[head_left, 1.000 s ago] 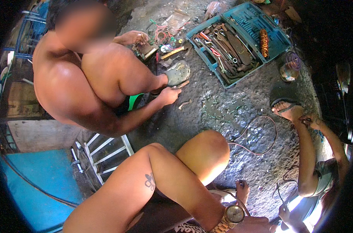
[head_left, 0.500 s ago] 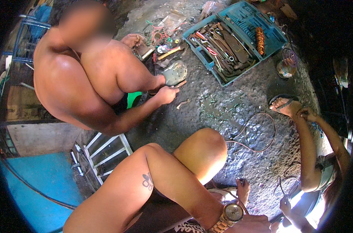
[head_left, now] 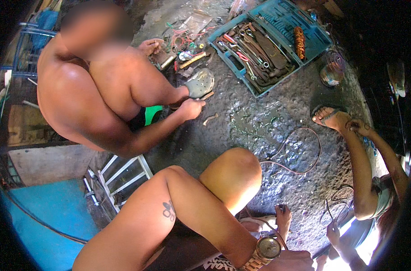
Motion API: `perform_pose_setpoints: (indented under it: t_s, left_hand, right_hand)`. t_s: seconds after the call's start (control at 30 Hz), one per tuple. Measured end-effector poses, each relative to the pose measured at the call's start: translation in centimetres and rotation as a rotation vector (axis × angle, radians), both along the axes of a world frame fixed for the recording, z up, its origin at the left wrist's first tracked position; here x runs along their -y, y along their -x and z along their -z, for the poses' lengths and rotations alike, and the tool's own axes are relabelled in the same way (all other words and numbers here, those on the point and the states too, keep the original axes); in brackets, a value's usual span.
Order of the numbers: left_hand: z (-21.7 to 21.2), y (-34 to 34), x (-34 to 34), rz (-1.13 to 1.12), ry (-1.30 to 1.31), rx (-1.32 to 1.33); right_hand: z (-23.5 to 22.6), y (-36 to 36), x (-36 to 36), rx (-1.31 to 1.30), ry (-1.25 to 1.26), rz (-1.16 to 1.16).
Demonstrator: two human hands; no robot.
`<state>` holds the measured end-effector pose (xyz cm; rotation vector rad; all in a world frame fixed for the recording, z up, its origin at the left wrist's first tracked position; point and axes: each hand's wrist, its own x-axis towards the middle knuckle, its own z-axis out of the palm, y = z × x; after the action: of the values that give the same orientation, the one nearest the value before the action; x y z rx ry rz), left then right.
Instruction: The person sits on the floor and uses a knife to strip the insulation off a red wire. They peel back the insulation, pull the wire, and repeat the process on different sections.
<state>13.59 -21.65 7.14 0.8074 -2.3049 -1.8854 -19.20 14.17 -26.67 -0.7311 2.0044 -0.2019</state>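
My left hand [head_left: 295,261] is at the lower edge, a gold watch [head_left: 268,248] on its wrist. Its fingers curl under and are mostly hidden; a brown cord [head_left: 272,229] passes beside its wrist. Just above, what looks like my right hand [head_left: 283,222] points upward, a small dark piece [head_left: 283,208] pinched at its fingertips. What that piece is, I cannot make out. My bent left arm [head_left: 201,207], tattooed near the elbow, crosses the lower middle beside a bare knee [head_left: 235,178].
A bare-backed person [head_left: 79,99] squats at left, holding a clog-like perforated shoe [head_left: 201,84] and a stick. An open blue toolbox [head_left: 258,94] of wrenches lies on the rough wet floor. Another person's sandalled foot [head_left: 329,117] and cord-holding hand [head_left: 333,235] are at right. A white metal rack [head_left: 124,178] stands left.
The whole view has shifted slightly, so most things sit a little farther left. Both of my hands keep their places and poses.
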Motion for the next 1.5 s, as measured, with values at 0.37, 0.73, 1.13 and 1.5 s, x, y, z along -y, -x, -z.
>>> perform_pose_setpoints:
  t_s: [0.37, 0.73, 1.13, 1.5]
  left_hand:
    - [3.8, 13.2, -9.6, 0.249, -0.024, -0.21]
    - [3.7, 20.9, -16.7, 0.426, 0.099, -0.311]
    - [4.6, 19.4, -14.5, 0.048, 0.211, -0.441]
    - [6.3, 18.0, -12.3, -0.11, -0.559, -0.214]
  right_hand:
    - [0.5, 0.1, -0.9, 0.01, -0.006, 0.099]
    - [-6.9, -1.1, -5.6, -0.082, 0.069, 0.034]
    - [-15.0, -3.2, -9.5, -0.178, 0.115, 0.13]
    - [-26.2, -3.4, 0.5, -0.466, 0.443, 0.485]
